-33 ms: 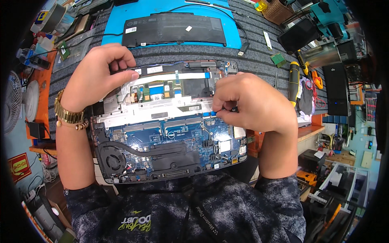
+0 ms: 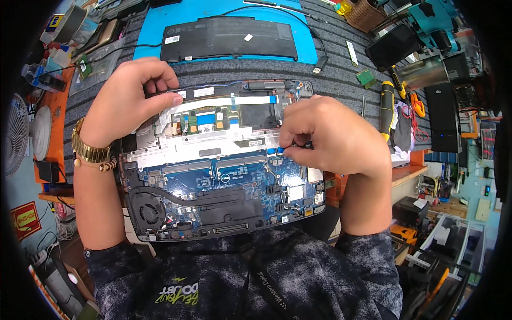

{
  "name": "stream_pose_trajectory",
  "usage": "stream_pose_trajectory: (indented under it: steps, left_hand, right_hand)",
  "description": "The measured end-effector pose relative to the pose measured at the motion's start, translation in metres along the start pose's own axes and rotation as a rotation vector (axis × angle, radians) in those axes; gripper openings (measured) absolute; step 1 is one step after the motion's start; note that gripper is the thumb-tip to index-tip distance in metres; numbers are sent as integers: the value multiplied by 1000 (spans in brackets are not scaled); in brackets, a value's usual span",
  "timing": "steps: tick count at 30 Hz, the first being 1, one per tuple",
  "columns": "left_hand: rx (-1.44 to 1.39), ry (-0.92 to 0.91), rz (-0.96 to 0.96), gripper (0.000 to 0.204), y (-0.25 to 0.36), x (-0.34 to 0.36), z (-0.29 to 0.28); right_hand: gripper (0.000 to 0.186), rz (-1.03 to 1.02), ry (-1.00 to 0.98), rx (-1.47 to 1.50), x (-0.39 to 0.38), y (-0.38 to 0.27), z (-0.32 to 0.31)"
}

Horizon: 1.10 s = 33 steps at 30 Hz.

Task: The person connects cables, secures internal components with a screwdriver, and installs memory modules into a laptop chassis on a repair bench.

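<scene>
An opened laptop base (image 2: 229,194) lies in front of me, its inside facing up, with a blue circuit board, a black fan (image 2: 148,210) and a silver metal bracket (image 2: 186,148). My left hand (image 2: 140,98) holds its far left edge, thumb on top and fingers curled beyond the edge. On the right side, the thumb and forefinger of my right hand (image 2: 328,133) pinch together at the blue-tabbed end of a flat ribbon cable (image 2: 279,150); the fingertips partly hide it. A white ribbon cable (image 2: 224,101) with a blue end crosses the far part of the base.
Beyond the laptop, a black laptop battery (image 2: 229,40) rests on a blue mat (image 2: 149,52). On the ribbed grey cloth (image 2: 341,80) lie a small green circuit board (image 2: 366,79) and a yellow-black screwdriver (image 2: 387,109). A fan (image 2: 40,130) stands at the left.
</scene>
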<state>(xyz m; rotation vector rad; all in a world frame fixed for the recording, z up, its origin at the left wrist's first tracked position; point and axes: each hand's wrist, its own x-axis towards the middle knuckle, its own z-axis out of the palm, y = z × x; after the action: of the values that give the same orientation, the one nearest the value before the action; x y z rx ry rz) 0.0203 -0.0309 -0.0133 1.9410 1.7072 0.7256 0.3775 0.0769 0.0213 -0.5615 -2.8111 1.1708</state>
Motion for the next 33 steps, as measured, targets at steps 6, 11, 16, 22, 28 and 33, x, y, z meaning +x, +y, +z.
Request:
stream_pose_trajectory:
  steps: [6,11,16,22,28,33]
  left_hand:
    - [14,2,12,21,1,0,1]
    - [-9,0,11,21,0,0,1]
    - [-4,-3,12,21,0,0,0]
    - [-19,-9,-9,20,2,0,-1]
    - [20,-21,-17,19,4,0,-2]
    - [24,-46,-85,19,12,-4,-6]
  right_hand:
    - [12,-41,32,-70,3,-2,6]
    - [12,-13,17,-22,6,0,4]
    - [13,-9,6,-27,7,2,6]
    - [16,-64,40,-61,7,7,4]
    - [20,154,187,-37,2,7,-14]
    - [28,214,261,-29,0,12,-25]
